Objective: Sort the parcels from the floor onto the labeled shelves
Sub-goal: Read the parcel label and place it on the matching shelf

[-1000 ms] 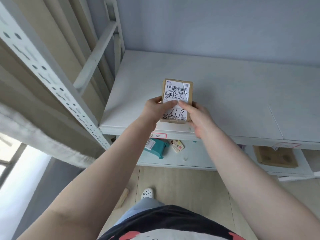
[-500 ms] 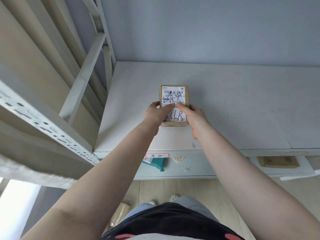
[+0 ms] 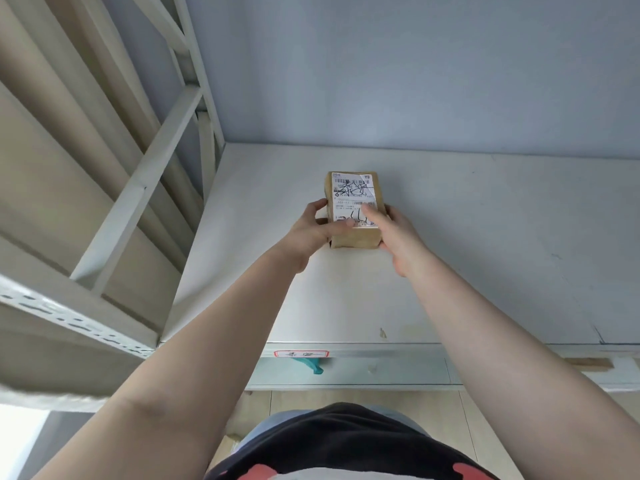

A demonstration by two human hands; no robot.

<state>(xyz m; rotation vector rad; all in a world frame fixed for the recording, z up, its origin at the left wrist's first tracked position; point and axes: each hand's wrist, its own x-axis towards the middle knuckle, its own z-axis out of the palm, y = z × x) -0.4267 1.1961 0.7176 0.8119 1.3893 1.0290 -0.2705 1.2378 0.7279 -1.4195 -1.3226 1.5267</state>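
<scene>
A small brown cardboard parcel (image 3: 353,192) with a white shipping label and black handwriting rests on the white shelf board (image 3: 485,258), towards its left half. My left hand (image 3: 313,226) grips its left side with the thumb on the label. My right hand (image 3: 398,233) holds its right side, thumb also on top. A red-bordered label tag (image 3: 300,353) is stuck on the shelf's front edge, below the parcel.
A perforated white shelf upright and diagonal brace (image 3: 138,188) stand at the left. The grey-blue wall (image 3: 415,71) closes the back. A lower shelf (image 3: 381,372) shows a teal item (image 3: 313,368) and a brown parcel edge (image 3: 588,362). Wooden floor lies below.
Both hands have pushed the parcel farther back onto the shelf, away from its front edge. The view has tilted up, hiding most of the lower shelf.
</scene>
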